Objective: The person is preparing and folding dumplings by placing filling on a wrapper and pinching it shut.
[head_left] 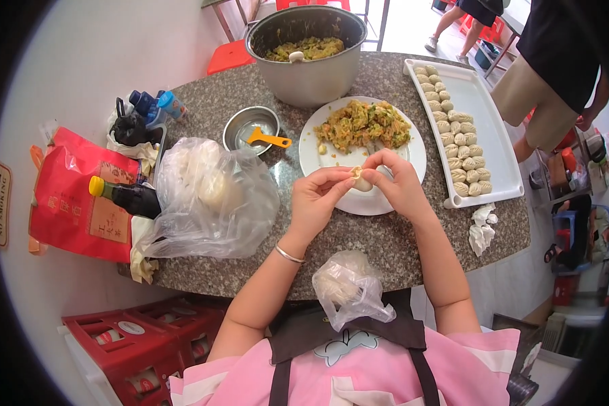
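Over the near part of a white plate [417, 157], both hands meet around a small pale dumpling [363, 181]. My left hand [320, 197] pinches its left side with thumb and fingertips. On the other side, the thumb and fingers of my right hand [398, 186] are closed on its upper edge, where the dough looks folded. Chopped yellow-green filling [365, 127] is heaped on the far half of the plate. Pleated dumplings [461, 139] lie in rows along the left side of a white tray [497, 135] to the right.
A large metal pot [308, 78] of filling stands behind the plate. Left are a metal bowl [234, 128] with an orange-handled tool [269, 138], a plastic bag of dough [216, 196] and a dark bottle [132, 198]. Another bagged dough lump [345, 281] sits at the near edge.
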`<state>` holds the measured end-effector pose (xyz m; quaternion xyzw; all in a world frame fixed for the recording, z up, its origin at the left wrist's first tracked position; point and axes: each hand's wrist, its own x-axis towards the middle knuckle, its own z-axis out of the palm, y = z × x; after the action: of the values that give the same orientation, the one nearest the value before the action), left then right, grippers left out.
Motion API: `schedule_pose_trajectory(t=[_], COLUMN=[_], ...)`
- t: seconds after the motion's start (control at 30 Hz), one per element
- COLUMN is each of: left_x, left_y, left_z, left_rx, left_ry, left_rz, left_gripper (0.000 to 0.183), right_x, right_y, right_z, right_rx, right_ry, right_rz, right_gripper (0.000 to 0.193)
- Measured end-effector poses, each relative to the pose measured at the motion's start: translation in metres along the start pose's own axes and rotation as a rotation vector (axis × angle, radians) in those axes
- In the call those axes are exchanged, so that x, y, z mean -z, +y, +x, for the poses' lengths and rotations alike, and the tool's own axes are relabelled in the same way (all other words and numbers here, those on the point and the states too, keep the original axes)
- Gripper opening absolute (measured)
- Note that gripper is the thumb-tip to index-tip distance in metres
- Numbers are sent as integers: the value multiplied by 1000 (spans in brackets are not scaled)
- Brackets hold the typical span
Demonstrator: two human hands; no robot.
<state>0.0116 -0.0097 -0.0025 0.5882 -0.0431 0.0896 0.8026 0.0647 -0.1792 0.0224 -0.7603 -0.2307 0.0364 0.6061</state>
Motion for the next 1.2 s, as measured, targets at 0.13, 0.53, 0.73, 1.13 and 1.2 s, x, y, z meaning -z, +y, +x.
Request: schedule_pose_trajectory(t=[0.13,0.53,0.73,1.13,1.2], left_x=[-3,0,-1,-4,0], left_y=[0,3,-3,1,-2], left_z=[-1,-2,-1,-1,-1], left_rx=[-15,63,-28,-62,-76], left_ry=[1,48,-10,51,12], left_rz=[-15,16,1,114,157], left_gripper=[15,16,14,15,15], right_x=[-5,-2,-4,-9,-8], right_y=[-1,1,-5,-2,-3], right_z=[-1,-4,-2,-4,-3], right_rx=[158,58,139,138,81], right_ry=[24,49,15,83,57], right_rz=[-96,-40,-100,-137,-104], right_gripper=[9,10,10,9,10])
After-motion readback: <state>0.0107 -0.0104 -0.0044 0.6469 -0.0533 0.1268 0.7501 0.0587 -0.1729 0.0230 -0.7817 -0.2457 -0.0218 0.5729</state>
